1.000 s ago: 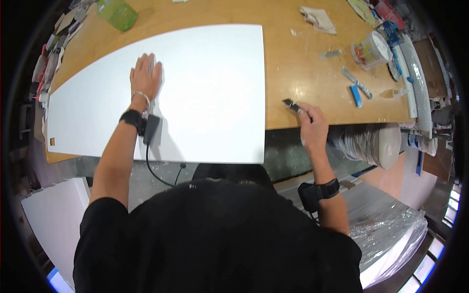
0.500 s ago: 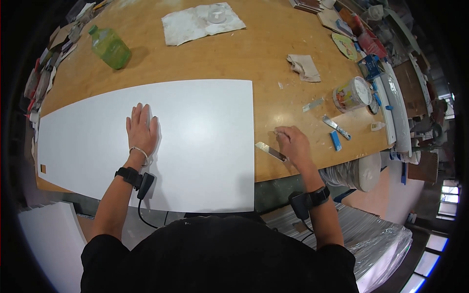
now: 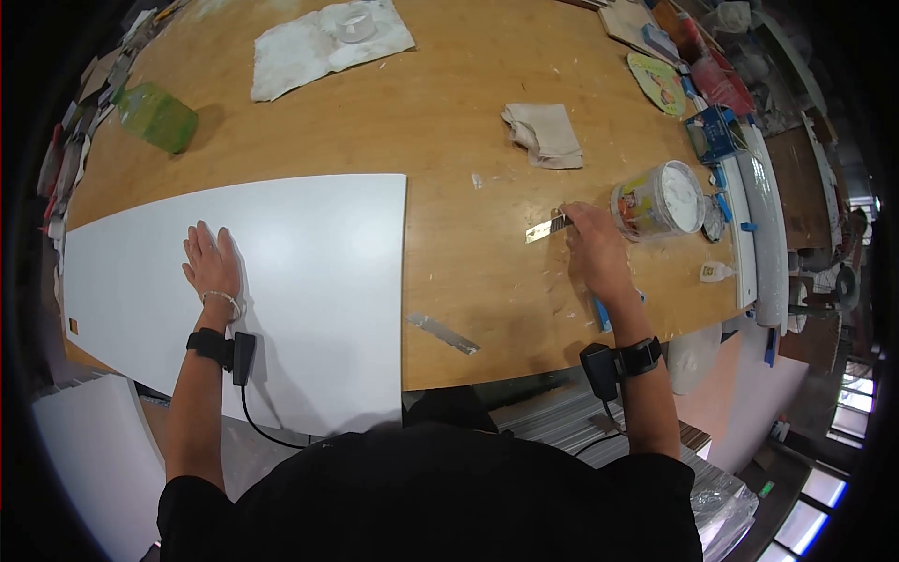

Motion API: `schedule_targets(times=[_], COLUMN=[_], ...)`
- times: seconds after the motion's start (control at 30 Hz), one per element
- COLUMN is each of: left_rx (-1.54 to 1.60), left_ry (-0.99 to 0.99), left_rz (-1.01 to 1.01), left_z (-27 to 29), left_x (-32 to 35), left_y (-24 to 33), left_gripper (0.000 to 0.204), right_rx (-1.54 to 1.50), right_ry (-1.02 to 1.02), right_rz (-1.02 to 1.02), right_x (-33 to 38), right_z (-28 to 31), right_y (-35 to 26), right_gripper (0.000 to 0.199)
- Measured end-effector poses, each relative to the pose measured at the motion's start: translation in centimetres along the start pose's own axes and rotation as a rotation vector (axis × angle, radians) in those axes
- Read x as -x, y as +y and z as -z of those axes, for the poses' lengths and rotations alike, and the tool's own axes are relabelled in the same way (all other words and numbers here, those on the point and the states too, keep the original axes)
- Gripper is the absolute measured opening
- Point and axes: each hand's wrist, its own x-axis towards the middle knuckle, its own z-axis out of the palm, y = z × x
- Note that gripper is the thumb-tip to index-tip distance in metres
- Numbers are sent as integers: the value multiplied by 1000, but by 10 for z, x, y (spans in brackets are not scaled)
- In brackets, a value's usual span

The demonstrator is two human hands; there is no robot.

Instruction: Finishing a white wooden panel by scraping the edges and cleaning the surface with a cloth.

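My left hand [image 3: 213, 267] lies flat on a large white board [image 3: 318, 281], fingers stretched out. Over the bare wood to the right, my right hand [image 3: 601, 253] has its fingers closed at the dark end of a thin metal scraper blade [image 3: 545, 229]. A second flat metal strip [image 3: 442, 332], smeared and grey, rests on the table just right of the board. Beside my right hand stands a clear tub of white paste [image 3: 655, 201]. Under my right wrist a blue block [image 3: 603, 316] shows in part.
A folded beige cloth [image 3: 543, 136] lies beyond my right hand. Farther back are a white sheet with a clear round dish [image 3: 355, 25] and a green bottle [image 3: 157, 117]. A small white bottle [image 3: 716, 272] stands near the right edge, by a long rolled sheet [image 3: 763, 229].
My right hand has moved away from the strip beside the board, farther out to the other blade near the tub, and closed on its end. The view has shifted right; my left hand remains flat.
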Motion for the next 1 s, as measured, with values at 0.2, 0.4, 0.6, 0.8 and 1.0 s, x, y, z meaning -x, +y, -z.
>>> schedule_targets(times=[0.2, 0.4, 0.6, 0.8, 1.0], left_rx=[27, 43, 34, 43, 82], left_ry=[48, 104, 121, 100, 78], left_rz=[94, 53, 36, 80, 84], left_z=[-6, -9, -7, 2, 8], left_x=[-5, -8, -5, 0, 3], left_y=[10, 4, 6, 13, 18], left_gripper=[61, 60, 59, 57, 56], right_rx=[-140, -34, -115, -297, -278], right_ry=[172, -101, -88, -217, -135], right_rz=[13, -299, -307, -146, 87], right_x=[7, 72, 64, -2, -60], right_z=[13, 46, 33, 9, -20], right_y=[18, 37, 41, -22, -56], right_gripper=[40, 36, 36, 40, 42])
